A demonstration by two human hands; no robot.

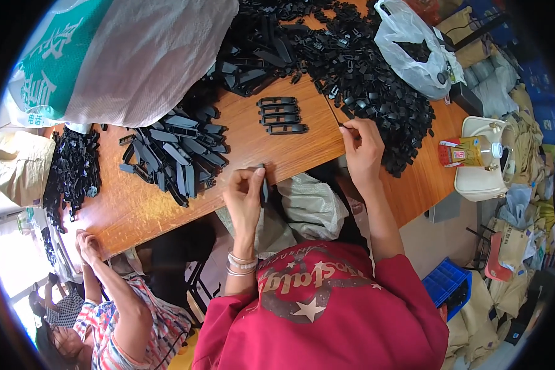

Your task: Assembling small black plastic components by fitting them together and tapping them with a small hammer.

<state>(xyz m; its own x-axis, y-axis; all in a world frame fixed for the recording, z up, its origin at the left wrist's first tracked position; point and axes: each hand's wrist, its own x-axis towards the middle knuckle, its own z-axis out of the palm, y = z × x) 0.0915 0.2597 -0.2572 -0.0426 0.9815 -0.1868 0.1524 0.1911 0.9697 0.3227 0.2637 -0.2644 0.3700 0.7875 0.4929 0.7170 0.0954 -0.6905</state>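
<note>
My left hand [245,192] is closed near the table's front edge, pinching a long curved black plastic piece [264,188] upright between thumb and fingers. To its right, my right hand [364,148] has thumb and forefinger pressed together on a small black plastic part [342,125], mostly covered by the fingertips. Beyond and between both hands, several black plastic frames [282,116] lie in a neat row on the wooden table [243,132]. A heap of similar long black pieces [176,151] lies left of them. Small black clips [376,80] are piled beside my right hand.
A woven sack [148,55] covers the far left; a thin white plastic bag [407,43] sits on the clips. A yellow bottle [465,152] and white handbag [475,185] stand at right. A co-worker's hands [89,246] rest at the left table edge. A blue crate [445,282] stands below.
</note>
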